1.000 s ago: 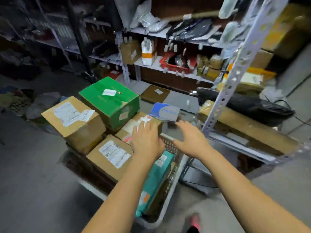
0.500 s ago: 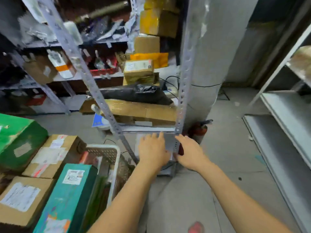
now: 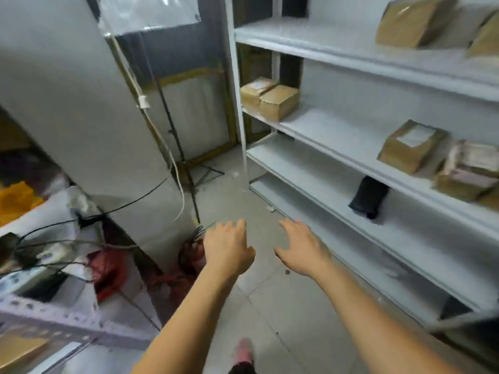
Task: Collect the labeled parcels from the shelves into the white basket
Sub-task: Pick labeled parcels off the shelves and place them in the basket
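Head cam, the only view here. Both hands were empty. The left hand and right hand hung out in front over the tiled floor, palms down, fingers loose and spread, a gap between them, touching nothing.

The white basket wasn't in shot at all, so I can't say where it sat. The parcels were all on the white shelves off to the right:
- a brown parcel with a white label on the middle board
- a taped bundle just beside it
- two small brown boxes touching each other at the far end of that same board
- a black pouch on the board below
- another brown box up top

My read is that this was the gap between picks, lining up on the next parcel. The labelled brown one looked like the easiest grab for the right hand. I'd take it with both hands on the side faces rather than pinching a corner, since cardboard probably slides on a smooth painted board.

Check for a label before lifting. The far boxes were too blurry to tell. And mind the tripod legs and loose cables on the left when carrying anything away.
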